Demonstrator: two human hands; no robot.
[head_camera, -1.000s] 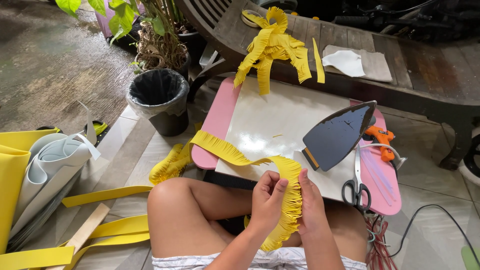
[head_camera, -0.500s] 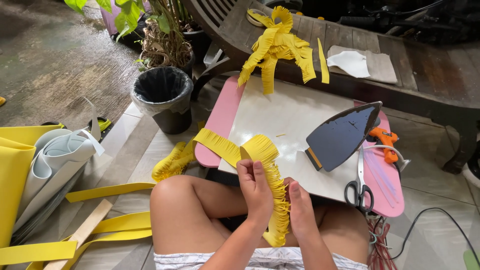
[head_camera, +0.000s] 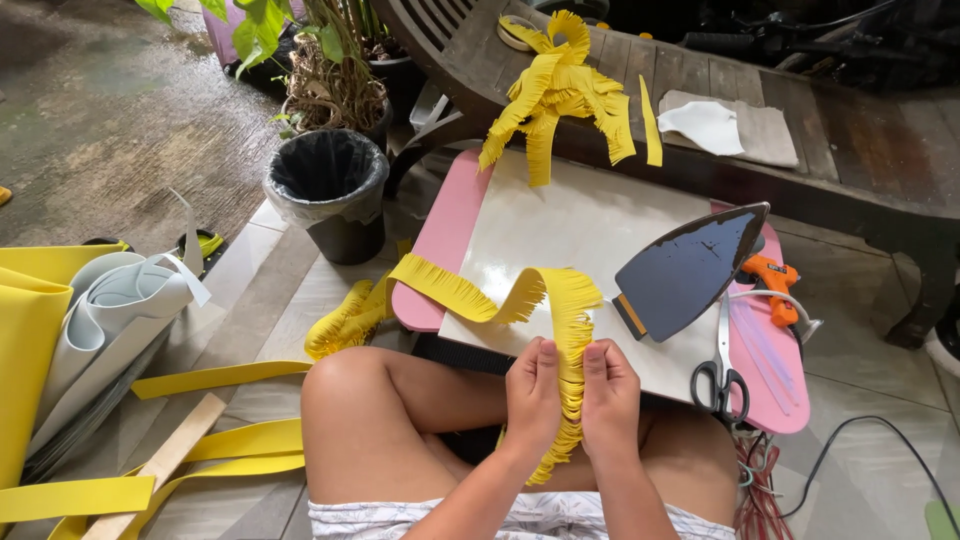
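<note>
A long yellow fringed foam strip (head_camera: 470, 293) loops over the near edge of a white tile board (head_camera: 570, 225) and hangs down between my hands. My left hand (head_camera: 533, 395) and my right hand (head_camera: 610, 392) pinch the strip side by side, just above my lap. An upturned clothes iron (head_camera: 690, 270) stands on the board right of my hands, soleplate facing me. Scissors (head_camera: 722, 370) lie by the board's right edge, with an orange glue gun (head_camera: 772, 280) behind them.
A pink table (head_camera: 450, 235) carries the board. A pile of fringed yellow strips (head_camera: 560, 90) rests on the wooden bench (head_camera: 850, 150) behind. A black bin (head_camera: 328, 190) stands left, near potted plants. Foam rolls (head_camera: 110, 310) and yellow strips (head_camera: 215, 378) cover the floor at left. A cable (head_camera: 870, 440) trails right.
The strip's loop has been pushed up and away over the board. My hands have shifted along the strip and now pinch it closer together.
</note>
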